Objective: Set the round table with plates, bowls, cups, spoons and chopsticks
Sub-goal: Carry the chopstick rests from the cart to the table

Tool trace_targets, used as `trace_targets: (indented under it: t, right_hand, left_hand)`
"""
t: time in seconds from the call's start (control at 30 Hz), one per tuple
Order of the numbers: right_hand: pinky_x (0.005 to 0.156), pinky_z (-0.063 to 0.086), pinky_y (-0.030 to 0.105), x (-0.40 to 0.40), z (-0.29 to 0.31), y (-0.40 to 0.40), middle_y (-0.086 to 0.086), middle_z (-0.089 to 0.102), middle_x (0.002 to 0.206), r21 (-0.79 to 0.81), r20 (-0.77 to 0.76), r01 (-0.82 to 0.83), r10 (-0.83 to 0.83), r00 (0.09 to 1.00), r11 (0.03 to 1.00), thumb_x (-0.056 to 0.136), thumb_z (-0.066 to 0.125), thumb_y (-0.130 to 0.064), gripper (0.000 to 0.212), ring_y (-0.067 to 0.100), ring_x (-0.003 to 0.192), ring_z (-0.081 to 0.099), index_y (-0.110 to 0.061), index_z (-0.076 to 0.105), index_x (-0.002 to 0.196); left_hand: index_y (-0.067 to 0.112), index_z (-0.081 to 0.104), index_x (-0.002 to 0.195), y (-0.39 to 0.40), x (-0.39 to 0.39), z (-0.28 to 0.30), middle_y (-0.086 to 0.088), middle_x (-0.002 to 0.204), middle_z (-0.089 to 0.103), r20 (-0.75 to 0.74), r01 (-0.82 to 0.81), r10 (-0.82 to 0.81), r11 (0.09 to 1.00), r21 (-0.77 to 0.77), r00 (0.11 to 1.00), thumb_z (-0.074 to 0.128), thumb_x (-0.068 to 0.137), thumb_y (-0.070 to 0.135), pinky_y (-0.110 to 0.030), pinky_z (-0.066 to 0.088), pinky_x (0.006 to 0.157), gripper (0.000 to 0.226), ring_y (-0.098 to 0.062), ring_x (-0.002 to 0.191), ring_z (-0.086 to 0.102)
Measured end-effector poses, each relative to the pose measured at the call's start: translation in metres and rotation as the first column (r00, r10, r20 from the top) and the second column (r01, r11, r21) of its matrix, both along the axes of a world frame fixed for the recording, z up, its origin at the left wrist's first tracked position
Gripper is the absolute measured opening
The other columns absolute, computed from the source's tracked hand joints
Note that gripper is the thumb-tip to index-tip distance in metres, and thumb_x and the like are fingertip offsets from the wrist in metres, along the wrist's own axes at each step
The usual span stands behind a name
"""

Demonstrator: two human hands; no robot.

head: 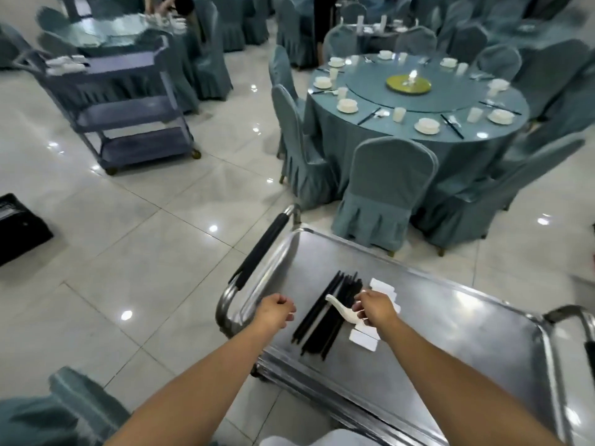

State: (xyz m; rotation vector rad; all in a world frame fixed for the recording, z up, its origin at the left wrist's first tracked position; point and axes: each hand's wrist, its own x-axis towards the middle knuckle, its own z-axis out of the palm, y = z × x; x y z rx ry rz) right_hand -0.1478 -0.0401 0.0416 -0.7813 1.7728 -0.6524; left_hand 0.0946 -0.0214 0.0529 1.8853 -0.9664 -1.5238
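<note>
A steel cart (450, 333) stands in front of me. On its top lie a bundle of black chopsticks (325, 313) and a row of white spoons (365, 339). My right hand (376, 309) pinches one white spoon (341, 309), lifted over the chopsticks. My left hand (275, 312) hovers near the cart's left rim, fingers curled, holding nothing. Beyond the cart, a round table (418, 123) with a blue cloth carries white plates with bowls (427, 125), cups (398, 114), spoons and chopsticks around its edge.
Blue-covered chairs (386, 188) ring the round table. A grey three-tier trolley (122, 104) stands at the left on the tiled floor. A black crate (19, 226) sits at the far left. More tables and a person stand at the back. Another chair (80, 400) is beside me.
</note>
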Motion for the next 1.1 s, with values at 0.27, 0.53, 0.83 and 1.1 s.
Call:
trace_targets:
  t: [0.27, 0.53, 0.83, 1.1]
  right_hand:
    - [0.056, 0.044, 0.025, -0.075, -0.038, -0.011, 0.015, 0.068, 0.085, 0.042, -0.120, -0.024, 0.028, 0.992, 0.999, 0.094, 0.050, -0.011, 0.017, 0.021, 0.064, 0.057, -0.007, 0.067, 0.091]
    - [0.101, 0.043, 0.033, -0.115, -0.069, -0.055, 0.009, 0.057, 0.127, 0.082, -0.494, -0.367, 0.358, 0.793, 0.927, 0.091, 0.056, -0.017, 0.034, 0.026, 0.117, 0.054, -0.015, 0.062, 0.125]
    - [0.114, 0.026, 0.048, -0.125, -0.107, -0.103, -0.002, 0.007, 0.163, 0.332, -0.475, -0.605, 0.683, 0.555, 0.723, 0.082, 0.063, -0.057, 0.081, 0.025, 0.149, 0.010, -0.039, 0.023, 0.150]
    - [0.110, 0.025, 0.054, -0.107, -0.125, -0.090, -0.002, -0.004, 0.162, 0.335, -0.465, -0.656, 0.724, 0.509, 0.676, 0.068, 0.072, -0.065, 0.089, 0.028, 0.149, -0.007, -0.047, 0.027, 0.143]
  left_hand:
    - [0.011, 0.065, 0.095, -0.034, -0.080, -0.029, -0.011, 0.089, 0.070, 0.237, 0.199, -0.204, 0.979, 0.042, 0.950, 0.058, 0.092, 0.011, -0.029, 0.053, 0.070, 0.008, -0.025, 0.080, 0.067]
    - [0.007, 0.065, 0.101, -0.062, -0.135, -0.061, -0.011, 0.098, 0.069, 0.497, 0.560, -0.564, 0.810, 0.175, 0.660, 0.048, 0.095, 0.019, -0.037, 0.054, 0.081, 0.021, -0.028, 0.092, 0.065]
    - [0.001, 0.064, 0.096, -0.035, -0.161, -0.112, -0.017, 0.090, 0.071, 0.123, 0.300, -0.409, 0.813, 0.500, 0.904, 0.065, 0.089, 0.020, -0.033, 0.059, 0.053, 0.021, -0.026, 0.065, 0.073]
    - [0.005, 0.060, 0.113, -0.032, -0.185, -0.134, -0.023, 0.107, 0.067, -0.061, 0.015, 0.021, 0.842, 0.539, 0.998, 0.071, 0.087, 0.016, -0.035, 0.059, 0.061, 0.031, -0.027, 0.066, 0.065]
